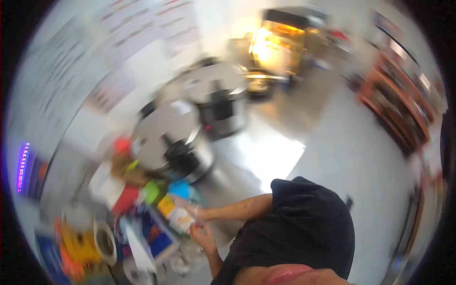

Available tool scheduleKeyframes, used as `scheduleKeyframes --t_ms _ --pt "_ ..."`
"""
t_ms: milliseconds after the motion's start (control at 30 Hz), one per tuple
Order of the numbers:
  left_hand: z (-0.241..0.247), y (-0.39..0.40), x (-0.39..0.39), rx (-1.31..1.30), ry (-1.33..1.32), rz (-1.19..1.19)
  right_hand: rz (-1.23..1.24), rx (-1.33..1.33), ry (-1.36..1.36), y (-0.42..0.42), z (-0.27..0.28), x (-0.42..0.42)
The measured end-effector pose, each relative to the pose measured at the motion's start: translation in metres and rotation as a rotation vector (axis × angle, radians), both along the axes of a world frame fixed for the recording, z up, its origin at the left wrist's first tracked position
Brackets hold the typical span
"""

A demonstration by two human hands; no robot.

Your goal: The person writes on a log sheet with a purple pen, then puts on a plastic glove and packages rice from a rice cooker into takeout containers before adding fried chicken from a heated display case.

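Note:
Motion blurs the view. My right hand [194, 210] reaches over a yellow and white package [178, 215] and seems to touch it; a whitish, translucent covering shows about the hand, perhaps a plastic glove. Just below it, my left hand [203, 233] is bent near the package's edge and my right fingertips. Whether either hand grips anything cannot be made out. Green [151, 192] and bright blue [180, 188] items lie beside the package, and a blue box or bin [156, 231] stands beyond my left hand.
Two large lidded metal cookers [167, 139] [219, 92] stand on a metal counter [228, 178] along the wall. Farther off is a brightly lit glass-sided cabinet [278, 46]. A paper roll [137, 274] and a yellow container [78, 242] are at lower left. An orange-brown shelf rack [399, 103] stands right.

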State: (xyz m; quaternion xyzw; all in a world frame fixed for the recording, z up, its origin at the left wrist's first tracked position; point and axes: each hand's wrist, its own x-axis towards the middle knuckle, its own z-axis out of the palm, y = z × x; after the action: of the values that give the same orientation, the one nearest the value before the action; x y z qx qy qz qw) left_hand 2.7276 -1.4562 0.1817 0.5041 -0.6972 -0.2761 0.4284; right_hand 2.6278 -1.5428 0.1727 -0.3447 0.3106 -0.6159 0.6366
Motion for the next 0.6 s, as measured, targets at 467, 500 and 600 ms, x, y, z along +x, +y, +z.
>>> scheduleKeyframes --t_ms 467,500,600 --pt "-0.003 0.123 -0.167 0.331 -0.297 -1.01 -1.393 0.037 0.448 0.277 -0.026 -0.193" --pt "0.006 0.14 -0.183 0.321 -0.323 -1.06 -1.45 0.059 0.453 0.297 -0.021 -0.205" --pt "-0.017 0.193 -0.243 0.22 -0.525 -1.239 -1.55 0.257 0.474 0.369 -0.046 -0.253"
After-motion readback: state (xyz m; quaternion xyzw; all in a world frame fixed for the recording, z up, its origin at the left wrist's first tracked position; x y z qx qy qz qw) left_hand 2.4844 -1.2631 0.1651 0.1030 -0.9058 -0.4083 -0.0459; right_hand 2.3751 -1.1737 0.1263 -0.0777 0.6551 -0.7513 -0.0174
